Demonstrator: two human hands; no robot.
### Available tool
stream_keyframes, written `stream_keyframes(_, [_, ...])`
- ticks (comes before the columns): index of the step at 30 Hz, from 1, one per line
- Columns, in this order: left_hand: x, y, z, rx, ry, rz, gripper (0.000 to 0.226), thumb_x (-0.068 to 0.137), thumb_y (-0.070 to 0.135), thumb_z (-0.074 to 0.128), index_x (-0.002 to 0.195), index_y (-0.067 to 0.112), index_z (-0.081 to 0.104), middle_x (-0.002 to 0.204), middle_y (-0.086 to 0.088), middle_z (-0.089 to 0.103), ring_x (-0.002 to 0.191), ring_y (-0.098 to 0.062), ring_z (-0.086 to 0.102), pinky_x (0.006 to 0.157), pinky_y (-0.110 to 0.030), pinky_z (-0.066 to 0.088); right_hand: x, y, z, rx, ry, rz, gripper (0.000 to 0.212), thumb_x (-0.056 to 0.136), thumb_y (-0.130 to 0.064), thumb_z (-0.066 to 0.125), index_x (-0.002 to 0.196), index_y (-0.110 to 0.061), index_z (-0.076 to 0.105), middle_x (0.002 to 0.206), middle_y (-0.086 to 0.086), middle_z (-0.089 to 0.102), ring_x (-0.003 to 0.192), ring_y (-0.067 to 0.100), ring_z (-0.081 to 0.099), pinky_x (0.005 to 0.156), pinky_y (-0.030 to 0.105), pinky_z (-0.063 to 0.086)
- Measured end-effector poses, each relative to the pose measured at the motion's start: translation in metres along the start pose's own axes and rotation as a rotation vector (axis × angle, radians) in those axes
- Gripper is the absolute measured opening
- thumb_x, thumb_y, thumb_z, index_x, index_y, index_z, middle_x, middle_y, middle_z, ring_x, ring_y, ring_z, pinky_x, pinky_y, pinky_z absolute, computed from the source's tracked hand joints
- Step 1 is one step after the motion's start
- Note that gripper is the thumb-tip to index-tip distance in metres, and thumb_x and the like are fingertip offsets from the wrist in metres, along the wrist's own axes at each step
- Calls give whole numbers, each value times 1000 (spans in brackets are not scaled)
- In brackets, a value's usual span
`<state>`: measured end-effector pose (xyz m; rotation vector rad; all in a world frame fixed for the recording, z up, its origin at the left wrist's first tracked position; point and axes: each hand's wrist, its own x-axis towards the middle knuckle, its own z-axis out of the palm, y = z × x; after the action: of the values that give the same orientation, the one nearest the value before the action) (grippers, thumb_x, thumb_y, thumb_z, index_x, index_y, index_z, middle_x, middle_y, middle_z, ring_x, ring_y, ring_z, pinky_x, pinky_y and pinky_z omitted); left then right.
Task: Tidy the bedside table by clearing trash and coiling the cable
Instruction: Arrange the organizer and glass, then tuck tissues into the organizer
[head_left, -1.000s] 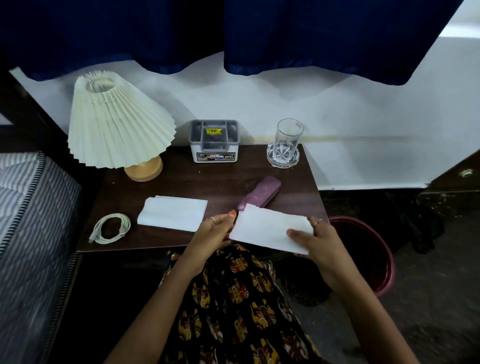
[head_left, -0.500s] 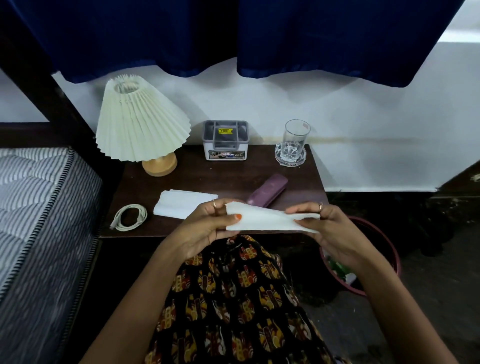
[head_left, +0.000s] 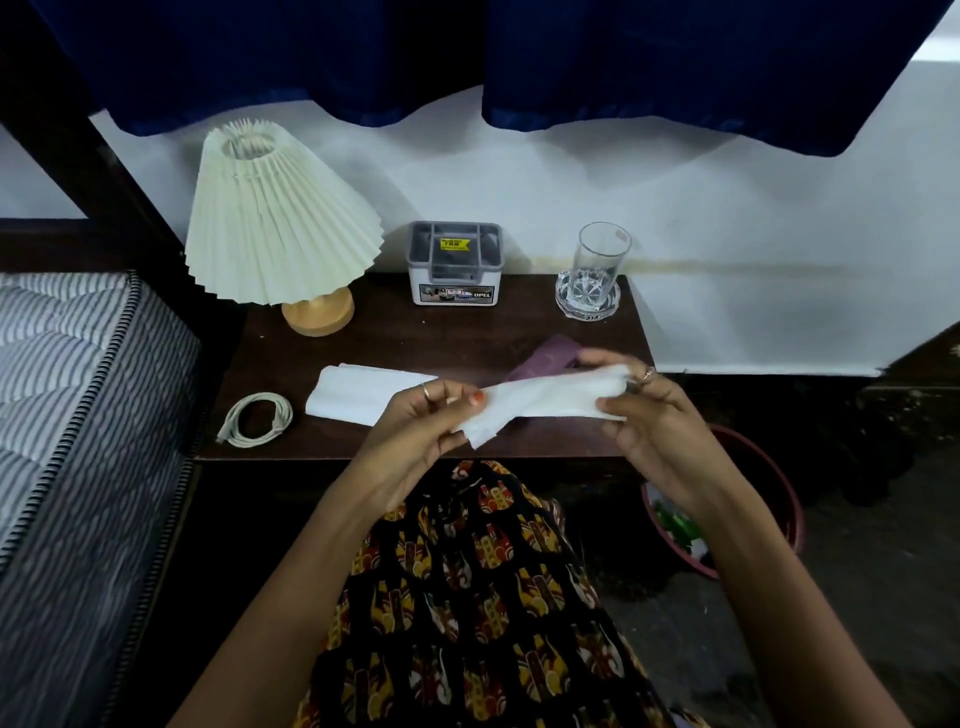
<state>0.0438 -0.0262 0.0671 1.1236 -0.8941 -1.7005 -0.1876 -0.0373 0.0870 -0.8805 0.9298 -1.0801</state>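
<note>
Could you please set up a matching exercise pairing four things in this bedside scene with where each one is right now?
Things:
1. coiled cable
2. drinking glass
3. tissue
4. red bin

Places:
A. on the floor to the right of the table
B. held between both hands
C. on a clear coaster at the table's back right corner
D. near the table's front left corner

Pairs: 1-D, 2-C, 3-B, 4-A. The left hand and right hand each pinch one end of the tissue.
</note>
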Motion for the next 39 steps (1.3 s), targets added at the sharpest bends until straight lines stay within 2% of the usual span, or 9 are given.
stream_keyframes(3, [11,-9,2,-43,78,41,13,69,16,73,82,17,70,99,-12,55,100,-27,55,94,-38,48,6,10,9,307,34,49,51,80,-3,61,127,-18,50,118,6,64,105,20,65,90,32,55])
stream_keyframes(6, [22,-16,2,-55,121,85,12,73,9,73,79,19,70,99,-11,53,97,-28,55,83,-31,53,16,19,22,250,57,102,64,69,-30,80,123,-12,50,114,11,68,102,24,68,83,33,57])
stream_keyframes(9, [37,-24,-1,-21,144,113,16,80,3,69,80,19,69,98,-10,61,96,-27,56,80,-33,52,33,23,35,41,140,90,25,83,-18,65,107,-12,61,97,3,74,96,19,70,82,32,58])
stream_keyframes(15, [65,-39,-12,133,301,164,11,86,9,66,90,19,67,91,9,67,85,-12,61,74,-24,50,86,30,41,-390,249,81,14,85,-4,65,98,1,67,95,16,72,86,27,71,72,38,59])
stream_keyframes(20, [86,-60,-36,783,501,348,22,94,17,53,114,14,60,114,1,63,108,-12,57,93,-20,41,166,2,37,-595,407,-113,12,78,-11,70,90,-8,68,98,12,71,91,27,70,79,46,58])
stream_keyframes(23, [91,-70,-42,966,489,408,25,94,15,51,119,11,57,123,-3,60,117,-15,52,98,-17,34,216,-19,33,-743,531,-292,39,63,-29,68,88,0,69,87,14,73,79,26,72,70,50,59])
stream_keyframes(28, [95,-74,-43,1013,482,388,26,94,15,51,119,12,58,127,0,56,121,-11,46,99,-14,29,264,-28,49,-923,494,-346,27,75,-16,61,92,5,63,81,9,69,71,20,69,64,41,60])
stream_keyframes(35, [95,-73,-41,1025,486,372,25,94,14,53,118,14,58,124,1,56,118,-10,47,95,-18,34,295,-3,49,-1025,479,-323,27,81,-13,59,104,1,59,100,17,67,91,34,66,75,38,57])
stream_keyframes(39, [96,-72,-41,1025,487,338,26,94,16,51,119,16,57,126,2,55,118,-8,45,94,-16,34,297,12,51,-1111,471,-241,30,83,-22,57,97,5,59,98,23,66,99,37,59,63,26,32])
